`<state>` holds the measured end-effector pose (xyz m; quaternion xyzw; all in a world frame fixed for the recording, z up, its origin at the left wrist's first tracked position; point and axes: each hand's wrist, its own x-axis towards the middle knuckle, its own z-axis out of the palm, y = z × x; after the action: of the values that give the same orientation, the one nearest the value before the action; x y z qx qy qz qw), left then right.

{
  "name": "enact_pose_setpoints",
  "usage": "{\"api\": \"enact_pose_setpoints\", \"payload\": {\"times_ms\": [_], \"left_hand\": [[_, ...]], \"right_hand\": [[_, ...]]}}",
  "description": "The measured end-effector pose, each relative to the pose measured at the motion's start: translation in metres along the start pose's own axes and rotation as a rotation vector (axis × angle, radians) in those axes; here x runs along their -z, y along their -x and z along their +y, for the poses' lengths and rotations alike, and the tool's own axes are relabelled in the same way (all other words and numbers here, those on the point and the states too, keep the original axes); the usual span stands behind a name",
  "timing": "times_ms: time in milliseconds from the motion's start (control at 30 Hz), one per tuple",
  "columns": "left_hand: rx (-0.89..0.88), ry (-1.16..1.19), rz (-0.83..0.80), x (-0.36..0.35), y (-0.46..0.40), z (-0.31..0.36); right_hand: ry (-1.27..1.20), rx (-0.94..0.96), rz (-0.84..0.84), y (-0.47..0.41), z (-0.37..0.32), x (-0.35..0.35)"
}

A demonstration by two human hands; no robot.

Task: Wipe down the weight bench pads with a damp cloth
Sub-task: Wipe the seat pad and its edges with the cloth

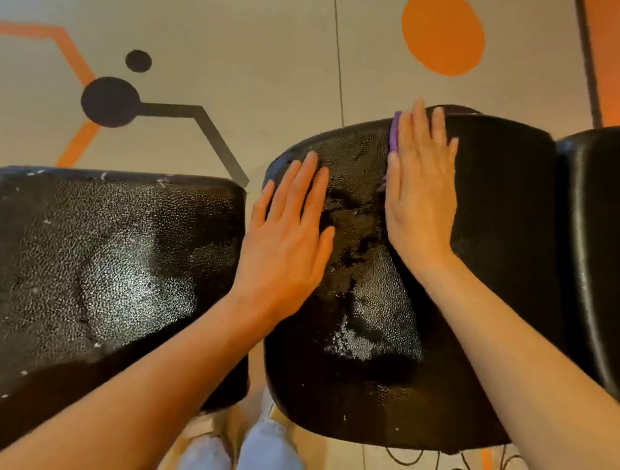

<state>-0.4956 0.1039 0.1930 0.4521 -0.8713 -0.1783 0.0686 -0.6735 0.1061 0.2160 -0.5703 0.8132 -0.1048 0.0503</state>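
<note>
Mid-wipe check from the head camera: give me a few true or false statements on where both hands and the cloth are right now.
1. The right hand presses flat on a purple cloth. True.
2. The left hand grips the cloth. False: it lies flat on the middle pad, holding nothing.
3. Both hands are on the left pad. False: both are on the middle pad.
4. The left pad's surface looks worn and whitish. True.

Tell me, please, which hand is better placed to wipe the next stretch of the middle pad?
The right hand: it lies flat on the purple cloth. The left hand rests bare on the same pad.
</note>
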Motion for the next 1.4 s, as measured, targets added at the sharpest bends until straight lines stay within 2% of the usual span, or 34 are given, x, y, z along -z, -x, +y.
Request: {"api": "enact_pose_setpoints", "payload": {"times_ms": [33,133,167,200,267,300,333,400,467,500,533,600,667,700,800,833,967,1033,1167,1233,1300,1400], "left_hand": [[-0.042,-0.058,-0.027,0.007,0.001,-0.008],[-0.105,-0.225,-0.077,0.031,0.008,-0.040],[-0.099,-0.258,-0.082,0.038,0.012,-0.050],[-0.084,-0.280,-0.080,0.043,0.016,-0.060],[-0.045,-0.287,-0.071,0.048,0.024,-0.071],[-0.025,-0.280,-0.071,0.048,0.027,-0.074],[-0.009,-0.272,-0.072,0.048,0.030,-0.075],[0.006,-0.260,-0.060,0.045,0.031,-0.075],[0.002,-0.256,-0.048,0.045,0.031,-0.075],[0.000,-0.253,-0.046,0.045,0.031,-0.074],[0.001,-0.252,-0.042,0.046,0.031,-0.075],[0.000,-0.250,-0.035,0.046,0.031,-0.074],[-0.002,-0.242,-0.033,0.046,0.032,-0.074],[-0.006,-0.239,-0.034,0.046,0.032,-0.074],[-0.019,-0.220,-0.039,0.046,0.032,-0.075],[-0.019,-0.207,-0.038,0.046,0.032,-0.075],[-0.014,-0.184,-0.037,0.047,0.031,-0.075],[-0.008,-0.178,-0.037,0.048,0.031,-0.074],[-0.009,-0.178,-0.037,0.047,0.031,-0.074],[-0.013,-0.179,-0.033,0.046,0.032,-0.075],[-0.016,-0.180,-0.033,0.047,0.031,-0.075],[-0.007,-0.181,-0.046,0.047,0.031,-0.075]], "right_hand": [[-0.005,-0.019,-0.008,-0.002,-0.004,-0.004],[0.088,0.236,-0.112,0.025,0.021,0.005],[0.110,0.268,-0.123,0.028,0.037,0.011],[0.090,0.204,-0.100,0.027,0.047,0.015],[0.011,-0.066,0.021,0.017,0.038,0.011],[0.035,-0.143,0.061,0.015,0.017,0.002],[0.070,-0.116,0.074,0.017,-0.010,-0.009],[0.093,0.218,0.002,0.024,-0.045,-0.027],[0.092,0.448,-0.129,0.014,-0.033,-0.021],[0.091,0.442,-0.150,0.008,-0.017,-0.014],[0.086,0.359,-0.125,0.003,0.000,-0.006],[0.040,0.089,-0.020,0.001,0.022,0.005],[0.027,-0.044,0.055,-0.002,0.004,-0.003],[0.023,-0.032,0.059,-0.006,-0.013,-0.012],[0.001,0.226,0.007,-0.007,-0.043,-0.025],[-0.015,0.260,-0.015,0.004,-0.040,-0.025],[-0.011,0.165,-0.138,0.106,-0.011,-0.004],[0.013,0.166,-0.175,0.125,-0.008,0.000],[-0.025,0.174,-0.067,0.031,-0.037,-0.021],[-0.057,0.132,-0.017,0.013,-0.050,-0.027],[-0.047,0.188,-0.063,0.049,-0.047,-0.027],[0.008,0.373,-0.228,0.129,-0.029,-0.011]]}}
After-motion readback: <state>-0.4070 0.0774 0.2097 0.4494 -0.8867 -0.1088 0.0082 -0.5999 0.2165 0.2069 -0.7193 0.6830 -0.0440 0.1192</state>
